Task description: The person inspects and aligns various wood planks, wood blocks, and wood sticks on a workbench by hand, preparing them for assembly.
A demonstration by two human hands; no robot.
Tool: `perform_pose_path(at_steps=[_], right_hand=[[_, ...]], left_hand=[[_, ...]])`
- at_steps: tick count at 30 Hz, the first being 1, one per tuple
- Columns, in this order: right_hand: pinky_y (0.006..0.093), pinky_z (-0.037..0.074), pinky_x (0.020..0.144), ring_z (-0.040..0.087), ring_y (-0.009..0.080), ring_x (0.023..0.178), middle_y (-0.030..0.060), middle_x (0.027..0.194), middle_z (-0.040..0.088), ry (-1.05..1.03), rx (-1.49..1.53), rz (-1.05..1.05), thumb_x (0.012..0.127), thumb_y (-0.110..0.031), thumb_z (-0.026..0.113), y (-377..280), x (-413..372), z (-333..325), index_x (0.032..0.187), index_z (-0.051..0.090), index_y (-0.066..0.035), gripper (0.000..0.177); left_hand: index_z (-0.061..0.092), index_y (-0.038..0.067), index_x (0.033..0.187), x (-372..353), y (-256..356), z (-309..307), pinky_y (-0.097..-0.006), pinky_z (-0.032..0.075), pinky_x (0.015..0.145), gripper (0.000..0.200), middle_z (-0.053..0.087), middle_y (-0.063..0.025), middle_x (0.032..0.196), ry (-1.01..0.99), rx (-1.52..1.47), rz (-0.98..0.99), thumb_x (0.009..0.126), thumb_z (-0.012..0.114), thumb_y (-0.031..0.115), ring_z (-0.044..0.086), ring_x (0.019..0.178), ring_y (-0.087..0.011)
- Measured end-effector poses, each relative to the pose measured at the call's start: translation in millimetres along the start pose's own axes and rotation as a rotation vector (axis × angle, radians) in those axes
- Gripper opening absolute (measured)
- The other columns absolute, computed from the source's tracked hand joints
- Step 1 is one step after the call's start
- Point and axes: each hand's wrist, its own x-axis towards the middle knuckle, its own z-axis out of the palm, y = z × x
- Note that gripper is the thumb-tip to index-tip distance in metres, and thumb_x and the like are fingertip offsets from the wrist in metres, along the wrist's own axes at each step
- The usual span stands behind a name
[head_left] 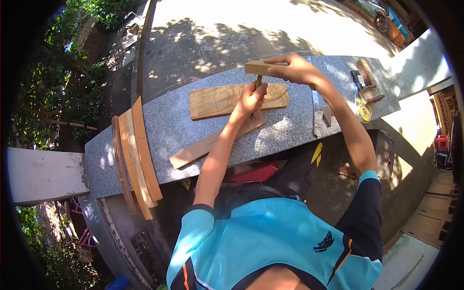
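My left hand (253,99) is closed around an upright chisel (259,79), its brown handle end showing above the fist. The chisel's lower end is mostly hidden by the hand, over the far end of a narrow light plank (203,147). My right hand (292,70) grips a wooden block (256,67), held level at the top of the chisel; the block appears to touch the handle. Behind the left hand, a wider board with wavy grain (212,103) lies flat on the speckled grey stone table (166,113).
Several long wooden strips (137,152) lie across the table's left end, overhanging its near edge. On the right are a wood piece (366,72), a black-handled tool (357,79) and a yellow roll (363,113). A small white bundle (319,123) sits by the near edge.
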Motion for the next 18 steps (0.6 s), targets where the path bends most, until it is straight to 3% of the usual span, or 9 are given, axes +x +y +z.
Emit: perform_pose_path(at_steps=[1, 2, 4, 7, 10, 11, 14, 16, 18], right_hand=[[0.0214, 0.036, 0.044, 0.047, 0.0069, 0.05, -0.0015, 0.064, 0.056, 0.016, 0.184, 0.114, 0.08, -0.025, 0.056, -15.9, -5.7, -9.5, 0.109, 0.062, -0.009, 0.034], [0.0218, 0.035, 0.042, 0.049, 0.0086, 0.052, 0.0033, 0.068, 0.059, 0.255, 0.368, 0.085, 0.079, -0.031, 0.058, -9.6, 1.3, -16.0, 0.109, 0.062, -0.008, 0.039], [0.0174, 0.025, 0.035, 0.037, 0.0029, 0.041, -0.0001, 0.058, 0.05, 0.871, 0.606, -0.094, 0.083, -0.033, 0.054, -2.5, 16.3, -0.9, 0.11, 0.06, -0.007, 0.037], [0.0213, 0.03, 0.042, 0.043, 0.0064, 0.05, 0.0017, 0.064, 0.055, -0.151, 0.075, 0.11, 0.079, -0.038, 0.056, -0.2, -3.3, -4.8, 0.111, 0.059, -0.005, 0.046], [0.0172, 0.026, 0.036, 0.036, 0.0024, 0.042, 0.0016, 0.062, 0.05, 0.249, 0.433, 0.12, 0.083, -0.031, 0.055, 5.5, 7.7, -15.5, 0.11, 0.059, -0.005, 0.038], [0.0178, 0.027, 0.037, 0.036, 0.0029, 0.043, 0.0009, 0.062, 0.051, 0.662, 0.65, 0.007, 0.083, -0.033, 0.056, 11.5, 15.1, -8.7, 0.111, 0.059, -0.006, 0.039], [0.0173, 0.028, 0.037, 0.035, 0.0023, 0.043, -0.0002, 0.062, 0.05, 0.555, 0.409, 0.08, 0.083, -0.035, 0.056, 25.6, 18.0, 9.9, 0.112, 0.058, -0.005, 0.042], [0.0184, 0.03, 0.043, 0.041, 0.0044, 0.052, 0.001, 0.07, 0.054, -0.023, 0.292, 0.173, 0.081, -0.041, 0.056, 9.4, -4.6, -10.7, 0.115, 0.057, -0.008, 0.047], [0.0167, 0.025, 0.037, 0.035, 0.0024, 0.044, -0.0023, 0.061, 0.049, 0.24, 0.461, 0.167, 0.083, -0.038, 0.057, 24.3, 9.0, -4.7, 0.112, 0.058, -0.006, 0.043]], left_hand=[[0.045, 0.006, 0.068, -0.6, 0.0, -1.0, -0.0216, 0.025, 0.032, 0.026, 0.039, 0.0034, 0.047, -0.009, -0.008, -0.012, 0.089, 0.052, 0.021, 0.033, 0.036, -0.0035], [0.045, 0.006, 0.069, -0.6, -0.6, -1.4, -0.0217, 0.025, 0.032, 0.026, 0.039, 0.0032, 0.047, -0.012, -0.02, -0.019, 0.089, 0.051, 0.021, 0.033, 0.036, -0.0037], [0.044, 0.007, 0.07, 0.7, -3.6, -1.6, -0.0209, 0.021, 0.031, 0.024, 0.036, 0.0051, 0.049, -0.011, -0.038, -0.028, 0.089, 0.05, 0.021, 0.03, 0.036, -0.0028], [0.043, 0.008, 0.072, 2.8, -4.7, -3.5, -0.0208, 0.019, 0.031, 0.023, 0.034, 0.0061, 0.051, -0.001, -0.054, -0.057, 0.089, 0.049, 0.022, 0.028, 0.037, -0.0023], [0.043, 0.008, 0.073, 5.9, -6.9, -6.3, -0.0216, 0.02, 0.032, 0.023, 0.035, 0.0046, 0.052, 0.006, -0.091, -0.098, 0.09, 0.049, 0.023, 0.029, 0.037, -0.0035], [0.043, 0.008, 0.073, 5.9, -7.8, -7.1, -0.0219, 0.021, 0.032, 0.024, 0.036, 0.0038, 0.052, 0.011, -0.108, -0.108, 0.09, 0.049, 0.023, 0.03, 0.037, -0.0041], [0.042, 0.008, 0.073, 6.8, -4.8, -8.4, -0.0215, 0.021, 0.032, 0.024, 0.036, 0.0038, 0.053, 0.007, -0.139, -0.161, 0.09, 0.048, 0.024, 0.029, 0.038, -0.0037], [0.042, 0.008, 0.073, 5.8, -3.6, -5.9, -0.0216, 0.021, 0.033, 0.024, 0.035, 0.0039, 0.053, 0.016, -0.107, -0.132, 0.091, 0.048, 0.024, 0.029, 0.038, -0.0036], [0.041, 0.008, 0.073, 3.1, -5.6, -4.8, -0.0217, 0.021, 0.033, 0.024, 0.035, 0.004, 0.053, 0.014, -0.089, -0.11, 0.091, 0.048, 0.024, 0.028, 0.038, -0.0035]])
